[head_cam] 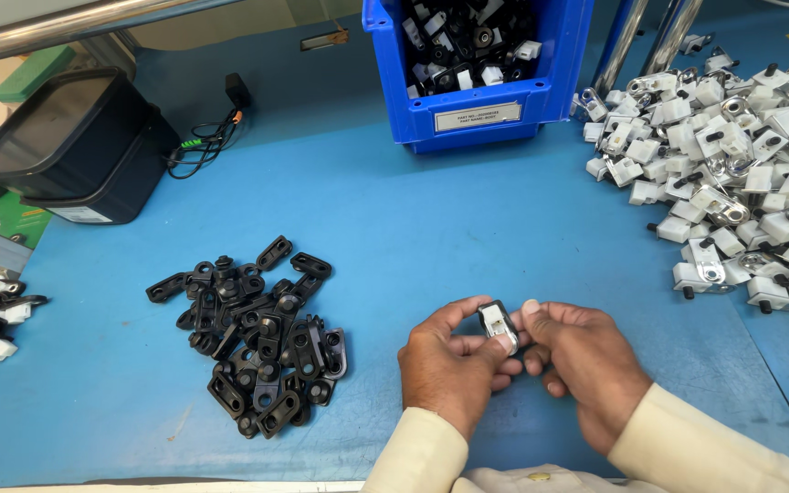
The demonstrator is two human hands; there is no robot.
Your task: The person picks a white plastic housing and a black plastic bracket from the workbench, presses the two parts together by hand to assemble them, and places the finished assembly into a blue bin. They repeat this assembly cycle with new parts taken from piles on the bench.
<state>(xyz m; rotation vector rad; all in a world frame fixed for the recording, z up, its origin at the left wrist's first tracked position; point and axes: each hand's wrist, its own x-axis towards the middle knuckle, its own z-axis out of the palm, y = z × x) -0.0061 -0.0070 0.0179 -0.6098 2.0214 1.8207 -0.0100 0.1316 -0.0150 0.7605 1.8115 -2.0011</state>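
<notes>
Small black-and-white clip part sits pinched between both hands, left hand and right hand, low over the blue tabletop; seemingly mid-fitting, pieces wanting pressing squarely together.

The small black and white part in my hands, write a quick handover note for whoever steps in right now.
Left hand and right hand together pinch one small black and white part over the blue table. Pile of black brackets lies left of the hands. Heap of white and metal pieces sits at the right. Blue bin of mixed parts stands behind. The held part is not set down.
</notes>
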